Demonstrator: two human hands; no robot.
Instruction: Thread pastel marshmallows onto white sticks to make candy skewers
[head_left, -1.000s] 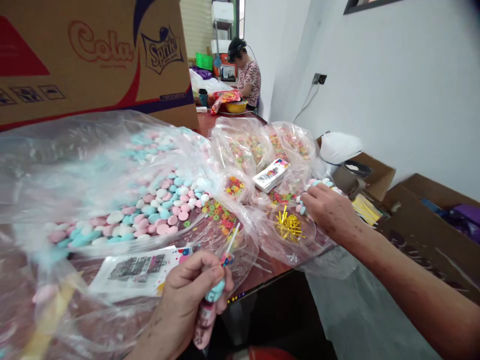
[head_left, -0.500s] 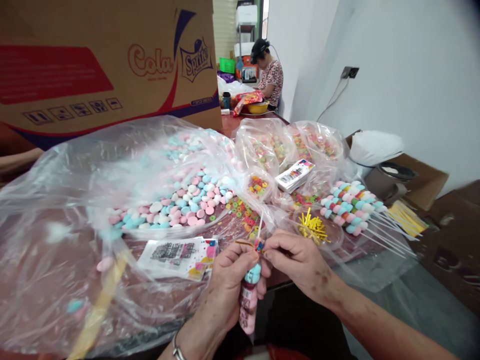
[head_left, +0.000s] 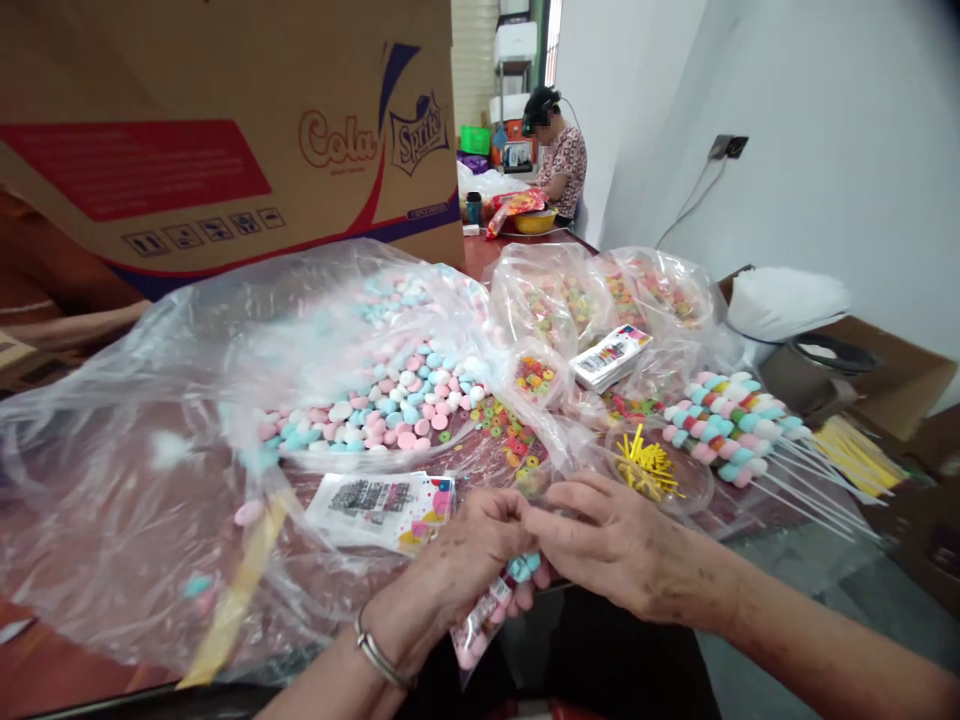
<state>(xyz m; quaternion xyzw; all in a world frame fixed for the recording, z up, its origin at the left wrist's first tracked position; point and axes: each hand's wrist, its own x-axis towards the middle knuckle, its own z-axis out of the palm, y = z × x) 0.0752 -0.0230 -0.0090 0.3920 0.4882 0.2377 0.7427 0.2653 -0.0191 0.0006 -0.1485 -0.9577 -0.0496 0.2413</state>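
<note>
My left hand [head_left: 487,545] is closed around a clear printed bag of marshmallows [head_left: 487,610], pink at the bottom and blue higher up. The bag hangs tilted, its tip toward my lap. Above it, the fingers of my right hand [head_left: 615,545] pinch at the bag's neck, right against my left fingers. A gold twist tie showed there a moment earlier; the fingers now cover it and the neck. Just left of my hands lies a stack of printed clear bags [head_left: 375,510]. Beyond my right hand, yellow twist ties [head_left: 646,468] fill a clear dish.
A plastic sheet holds loose marshmallows [head_left: 375,415] and ring candies [head_left: 510,430]. Marshmallow skewers [head_left: 727,425] lie at right, near a grey bucket [head_left: 817,365]. A large carton [head_left: 225,130] stands back left. Another person [head_left: 562,160] sits far back; someone's arm [head_left: 90,325] shows at left.
My hands have closed together over the bag's neck, hiding the gold tie and white stick. The bag's lower end has swung left. The view has shifted left.
</note>
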